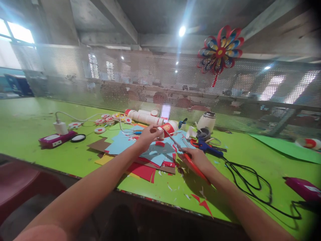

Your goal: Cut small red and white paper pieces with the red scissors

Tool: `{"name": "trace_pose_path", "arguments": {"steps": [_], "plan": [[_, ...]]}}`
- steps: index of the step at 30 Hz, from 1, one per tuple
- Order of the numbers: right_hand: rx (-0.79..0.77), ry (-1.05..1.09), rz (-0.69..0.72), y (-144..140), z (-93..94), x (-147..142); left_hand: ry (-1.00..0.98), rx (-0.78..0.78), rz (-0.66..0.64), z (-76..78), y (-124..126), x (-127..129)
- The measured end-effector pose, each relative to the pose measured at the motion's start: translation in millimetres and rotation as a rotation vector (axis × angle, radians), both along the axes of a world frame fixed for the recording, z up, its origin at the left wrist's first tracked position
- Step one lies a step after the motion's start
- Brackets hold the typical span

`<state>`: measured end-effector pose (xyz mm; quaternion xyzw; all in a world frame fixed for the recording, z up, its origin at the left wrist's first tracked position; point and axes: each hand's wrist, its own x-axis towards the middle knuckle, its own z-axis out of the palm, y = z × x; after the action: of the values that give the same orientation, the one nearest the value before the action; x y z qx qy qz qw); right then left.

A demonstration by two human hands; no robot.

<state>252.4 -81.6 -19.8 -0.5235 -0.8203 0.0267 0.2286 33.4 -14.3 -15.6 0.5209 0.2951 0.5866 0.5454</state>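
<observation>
My left hand (149, 135) pinches the edge of a red and white paper cup (170, 128), tipped on its side above the paper pile. In my right hand (197, 157) is a pair of scissors (193, 164) with long red handles, its blades reaching to the cup's edge. Below both hands lie sheets of light blue paper (156, 154), with red paper (141, 171) and brown sheets under them. Small red and white scraps (204, 206) are scattered near the table's front edge.
A blue glue gun (210, 148) with a looped black cable (253, 187) lies right. Behind stand stacked paper cups (145, 117), a phone (166, 112) and a cream thermos (207, 121). A purple power strip (57, 139) sits left on the green table (82, 160).
</observation>
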Motion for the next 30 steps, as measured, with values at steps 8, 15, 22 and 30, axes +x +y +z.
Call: {"name": "trace_pose_path", "arguments": {"steps": [8,15,22,30], "plan": [[0.020,-0.002,-0.036,-8.2,4.2,-2.8,-0.019,-0.034,0.025,2.9,-3.9,3.0],[0.029,-0.052,-0.061,-6.5,0.7,-5.5,-0.007,0.003,0.046,2.3,-1.3,1.2],[0.041,-0.038,-0.046,-3.7,-1.0,-5.1,0.111,0.069,0.111,-0.6,-2.9,5.3],[0.049,0.005,-0.028,-5.9,-2.4,-5.5,0.102,0.056,0.120,-0.6,-3.0,7.4]]}}
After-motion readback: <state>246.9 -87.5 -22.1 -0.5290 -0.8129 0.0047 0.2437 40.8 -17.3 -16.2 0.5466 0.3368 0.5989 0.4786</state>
